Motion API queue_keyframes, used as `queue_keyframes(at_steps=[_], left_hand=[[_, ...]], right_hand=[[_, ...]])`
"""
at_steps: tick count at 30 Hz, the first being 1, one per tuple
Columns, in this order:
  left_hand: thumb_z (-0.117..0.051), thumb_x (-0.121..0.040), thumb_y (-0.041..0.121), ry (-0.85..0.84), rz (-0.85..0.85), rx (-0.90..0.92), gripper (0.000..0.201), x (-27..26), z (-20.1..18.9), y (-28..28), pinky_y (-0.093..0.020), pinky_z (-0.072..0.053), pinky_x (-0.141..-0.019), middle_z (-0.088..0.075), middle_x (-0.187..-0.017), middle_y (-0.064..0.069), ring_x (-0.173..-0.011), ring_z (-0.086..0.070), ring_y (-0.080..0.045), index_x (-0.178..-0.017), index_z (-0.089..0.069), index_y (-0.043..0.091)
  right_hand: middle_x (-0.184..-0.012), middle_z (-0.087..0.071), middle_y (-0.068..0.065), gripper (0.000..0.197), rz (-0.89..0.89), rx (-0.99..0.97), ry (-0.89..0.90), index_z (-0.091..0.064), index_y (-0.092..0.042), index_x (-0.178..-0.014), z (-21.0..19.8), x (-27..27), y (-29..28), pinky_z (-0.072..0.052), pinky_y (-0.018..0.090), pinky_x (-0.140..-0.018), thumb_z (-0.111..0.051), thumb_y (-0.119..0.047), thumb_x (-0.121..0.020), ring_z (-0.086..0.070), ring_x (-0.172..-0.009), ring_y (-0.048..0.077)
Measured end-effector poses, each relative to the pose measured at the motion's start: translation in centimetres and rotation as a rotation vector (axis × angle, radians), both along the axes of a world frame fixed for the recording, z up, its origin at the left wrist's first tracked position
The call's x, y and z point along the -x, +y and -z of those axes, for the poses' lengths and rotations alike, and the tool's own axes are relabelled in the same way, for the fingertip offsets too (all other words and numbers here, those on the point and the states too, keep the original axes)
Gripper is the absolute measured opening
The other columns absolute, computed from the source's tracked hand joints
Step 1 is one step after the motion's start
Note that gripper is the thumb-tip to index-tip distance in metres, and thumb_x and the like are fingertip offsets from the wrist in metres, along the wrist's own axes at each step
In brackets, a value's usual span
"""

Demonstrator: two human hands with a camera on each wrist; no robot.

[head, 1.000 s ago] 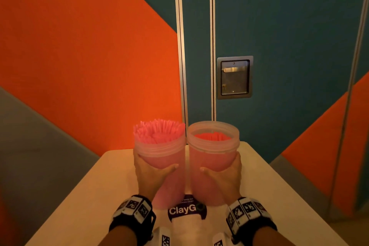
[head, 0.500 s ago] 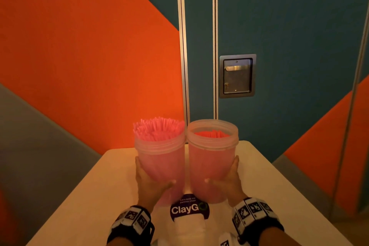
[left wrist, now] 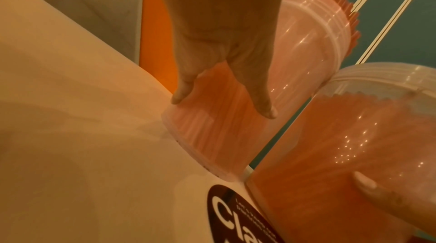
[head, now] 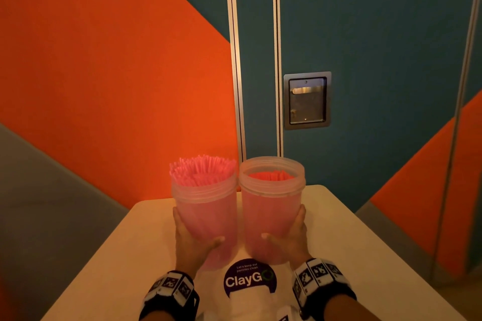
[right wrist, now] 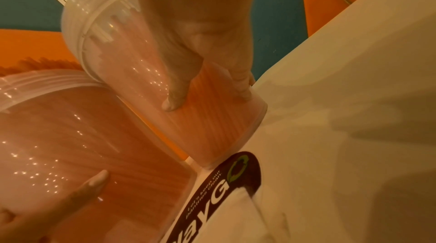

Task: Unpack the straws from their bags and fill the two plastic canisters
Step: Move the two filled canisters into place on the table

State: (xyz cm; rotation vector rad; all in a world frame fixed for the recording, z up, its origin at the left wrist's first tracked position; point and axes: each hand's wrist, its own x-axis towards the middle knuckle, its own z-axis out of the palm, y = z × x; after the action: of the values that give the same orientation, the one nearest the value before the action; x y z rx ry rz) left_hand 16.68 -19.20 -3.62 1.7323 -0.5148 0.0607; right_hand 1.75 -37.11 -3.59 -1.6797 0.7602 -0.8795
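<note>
Two clear plastic canisters stand side by side on the white table (head: pixel 109 263), their rims touching. The left canister (head: pixel 206 206) is packed with pink straws (head: pixel 202 169) that stick out above its rim. In the right canister (head: pixel 271 203) the straws (head: pixel 270 176) end below the rim. My left hand (head: pixel 191 238) grips the left canister low on its side, thumb across the front (left wrist: pixel 226 86). My right hand (head: pixel 289 234) grips the right canister the same way (right wrist: pixel 205 83). Both canister bases rest on the table.
A round dark "ClayGo" sticker (head: pixel 247 279) lies on the table just in front of the canisters, with white plastic (head: pixel 250 305) below it near my wrists. An orange and teal wall with a metal recessed handle (head: pixel 307 100) rises behind the table's far edge.
The canisters and both hands have slid a little away from me across the table; the sticker now shows fully in front of them. My grips look unchanged.
</note>
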Motion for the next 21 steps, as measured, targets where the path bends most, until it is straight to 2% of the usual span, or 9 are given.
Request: queue_keyframes(at_steps=[10, 18, 21], left_hand=[[-0.094, -0.041, 0.026, -0.008, -0.006, -0.023, 0.149, 0.2, -0.5, 0.1, -0.050, -0.028, -0.111, -0.016, -0.156, -0.005, -0.141, -0.023, -0.027, -0.147, 0.011, 0.032], [-0.093, -0.044, 0.027, 0.007, -0.010, -0.025, 0.146, 0.0, -0.5, 0.6, -0.052, -0.029, -0.110, -0.018, -0.156, -0.005, -0.140, -0.024, -0.029, -0.146, 0.012, 0.035], [-0.093, -0.044, 0.027, 0.009, -0.016, -0.038, 0.147, 0.0, -0.7, 0.7, -0.053, -0.028, -0.110, -0.017, -0.156, -0.005, -0.140, -0.024, -0.030, -0.146, 0.013, 0.035]], right_hand=[[-0.148, -0.022, 0.015, 0.137, 0.013, -0.011, -0.003, 0.005, -0.028, -0.146, 0.1, -0.1, -0.2, -0.037, 0.056, -0.104, -0.090, -0.020, -0.048, -0.031, -0.134, 0.037], [-0.148, -0.027, 0.015, 0.138, 0.032, 0.029, 0.053, 0.002, -0.025, -0.147, -0.3, 0.5, -1.1, -0.039, 0.055, -0.102, -0.092, -0.027, -0.046, -0.035, -0.132, 0.036], [-0.149, -0.025, 0.014, 0.136, 0.033, 0.018, 0.075, 0.003, -0.025, -0.147, -0.6, 0.7, -1.0, -0.038, 0.053, -0.103, -0.091, -0.024, -0.049, -0.033, -0.133, 0.036]])
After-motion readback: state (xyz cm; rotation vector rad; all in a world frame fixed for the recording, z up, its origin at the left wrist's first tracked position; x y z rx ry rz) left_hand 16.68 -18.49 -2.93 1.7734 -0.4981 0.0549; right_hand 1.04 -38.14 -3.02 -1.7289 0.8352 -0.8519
